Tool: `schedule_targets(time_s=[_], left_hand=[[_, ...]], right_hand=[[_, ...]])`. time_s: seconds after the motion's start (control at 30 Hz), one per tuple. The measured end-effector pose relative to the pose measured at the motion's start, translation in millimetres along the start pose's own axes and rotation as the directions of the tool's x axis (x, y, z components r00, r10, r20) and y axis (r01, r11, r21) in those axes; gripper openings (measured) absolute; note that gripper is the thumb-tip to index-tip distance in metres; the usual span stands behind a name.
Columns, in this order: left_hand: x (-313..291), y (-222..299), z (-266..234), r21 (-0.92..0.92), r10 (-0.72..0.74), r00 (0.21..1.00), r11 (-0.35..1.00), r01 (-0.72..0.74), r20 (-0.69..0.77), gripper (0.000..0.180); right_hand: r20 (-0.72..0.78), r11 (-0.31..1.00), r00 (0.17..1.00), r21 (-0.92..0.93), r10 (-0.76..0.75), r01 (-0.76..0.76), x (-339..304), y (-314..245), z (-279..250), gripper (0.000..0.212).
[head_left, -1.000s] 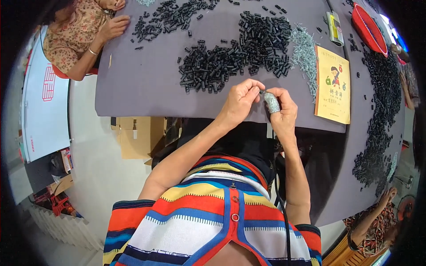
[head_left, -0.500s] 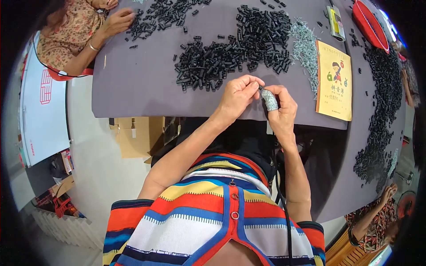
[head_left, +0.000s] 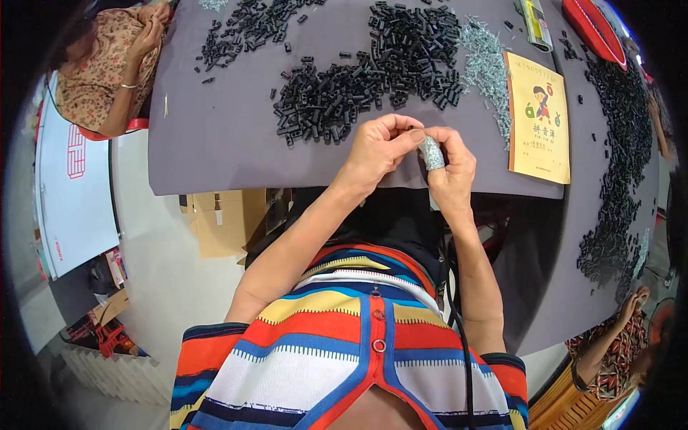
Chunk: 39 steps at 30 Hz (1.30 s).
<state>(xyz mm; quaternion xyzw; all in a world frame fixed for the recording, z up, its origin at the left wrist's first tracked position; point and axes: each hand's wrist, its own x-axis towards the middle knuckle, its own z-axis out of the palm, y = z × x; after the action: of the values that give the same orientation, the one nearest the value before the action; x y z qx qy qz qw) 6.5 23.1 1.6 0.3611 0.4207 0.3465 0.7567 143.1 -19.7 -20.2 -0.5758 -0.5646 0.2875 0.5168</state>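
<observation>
Centrally, left hand (head_left: 376, 147) and right hand (head_left: 453, 166) meet over near edge of grey counter (head_left: 215, 150). Right grip closed around bundle of small silvery pieces (head_left: 431, 153); left fingertips pinched at bundle's top, probably on one piece. Pile of black tubes (head_left: 358, 79) just above hands. Yellow booklet (head_left: 539, 118) at right.

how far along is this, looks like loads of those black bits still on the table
Nothing clearly finished shows: no sorted batch can be told apart. In hand: the left hand and right hand meet at the table edge, fingertips pinched on something too small to make out; a grey wrap covers one right finger. Left: the big heap of black tube pieces, the pile of small silvery parts, and another black heap on the right.
</observation>
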Motion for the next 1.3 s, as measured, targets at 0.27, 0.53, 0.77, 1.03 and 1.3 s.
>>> schedule_targets(time_s=[0.27, 0.53, 0.77, 1.03, 1.3], left_hand=[[-3.8, -12.7, -6.4, -0.034, 0.101, 0.995, 0.994, -0.100, 0.026, 0.013], [-13.6, -14.4, -4.7, 0.578, 0.408, 0.912, 0.734, -0.357, 0.045, 0.009], [-16.6, -16.2, -10.5, 0.733, 0.634, 0.766, 0.472, -0.490, 0.104, 0.016], [-18.6, -11.9, -21.3, 0.686, 0.625, 0.763, 0.485, -0.542, 0.161, 0.014], [-18.8, -9.2, -31.4, 0.550, 0.478, 0.876, 0.716, -0.430, 0.062, 0.010]], right_hand=[[0.020, 0.999, 1.000, 0.049, 0.022, -0.023, -1.6, 2.0, -1.0, 0.017], [0.074, 0.994, 0.994, 0.073, 0.075, -0.080, -1.5, -10.1, -2.4, 0.018], [0.163, 0.976, 0.978, -0.151, -0.132, 0.157, 4.1, -21.4, -3.0, 0.018], [0.324, 0.953, 0.942, -0.250, -0.082, 0.169, 14.4, -35.4, -7.0, 0.015], [0.413, 0.957, 0.867, -0.045, 0.279, -0.287, 27.6, -28.2, 2.4, 0.007]])
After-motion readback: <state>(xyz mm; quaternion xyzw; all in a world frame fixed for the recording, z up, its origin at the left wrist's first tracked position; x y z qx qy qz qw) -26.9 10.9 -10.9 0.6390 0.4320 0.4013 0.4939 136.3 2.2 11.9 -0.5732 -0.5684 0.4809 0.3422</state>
